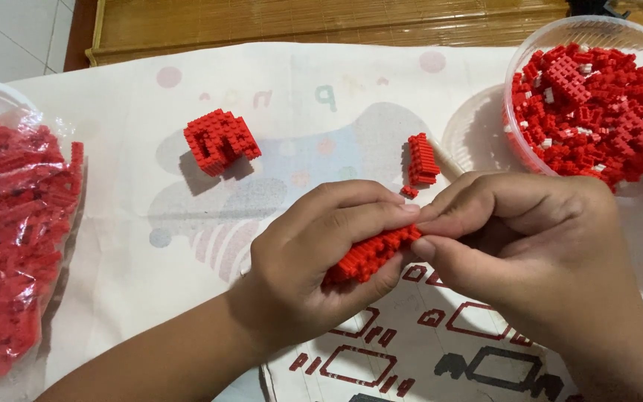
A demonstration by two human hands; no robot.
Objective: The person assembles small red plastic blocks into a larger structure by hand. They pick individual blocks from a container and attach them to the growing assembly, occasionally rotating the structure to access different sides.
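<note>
— Two hands meet over one piece, don't they?

— Yes. The left hand [321, 253] cups a red brick strip [370, 253] from below, fingers curled round it, and the right hand [515, 238] pinches the strip's right end between thumb and forefinger. The strip lies between the two palms, tilted, its right end higher.

— How many other built pieces?

— Two bigger ones and a crumb. A chunky red block build [221, 140] sits well apart, up and to the left. A narrow red ridged piece [423, 158] stands just above the fingertips, with one tiny loose red brick [409, 191] at its foot.

— And the supply?

— One clear round tub [530, 45] at the upper right, heaped with red bricks and a few white ones, resting by a clear lid [466, 134]. One clear plastic bag [9, 246] of red bricks at the left edge.

— What's underneath?

— A pale cloth [113, 246] with faded coloured print, a printed instruction sheet [426, 350] with red outlines under the wrists, a woven bamboo mat [299, 18] beyond, and white floor tiles [9, 37] in the corner.
</note>
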